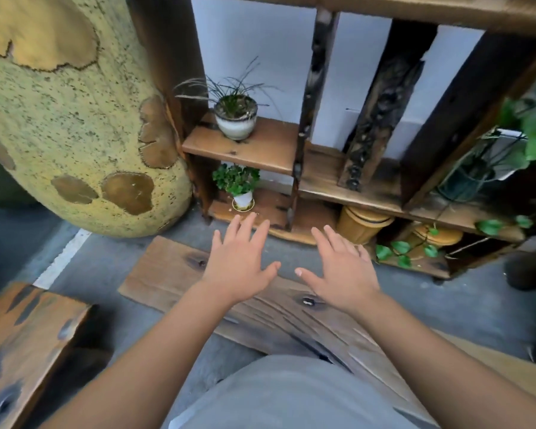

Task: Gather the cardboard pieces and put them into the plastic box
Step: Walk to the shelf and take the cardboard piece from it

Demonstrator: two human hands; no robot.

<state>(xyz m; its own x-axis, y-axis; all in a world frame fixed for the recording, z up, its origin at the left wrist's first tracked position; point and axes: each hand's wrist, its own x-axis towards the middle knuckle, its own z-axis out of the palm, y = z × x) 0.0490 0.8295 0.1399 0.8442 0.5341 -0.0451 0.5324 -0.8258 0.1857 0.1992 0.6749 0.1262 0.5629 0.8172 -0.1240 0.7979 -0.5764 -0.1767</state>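
Head view: left hand (239, 267) and right hand (342, 270) hover with fingers spread, holding nothing, above a brown weathered wooden plank (167, 274) on the floor. Neither cardboard pieces nor plastic box are visible. Risk: reaching blindly grabs the plank instead.

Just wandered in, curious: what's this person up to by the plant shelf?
A person stretches both arms out, left hand and right hand open and empty, fingers spread above a wooden plank on the floor before a shelf of potted plants. Nothing is held. No cardboard or plastic box shows in view.
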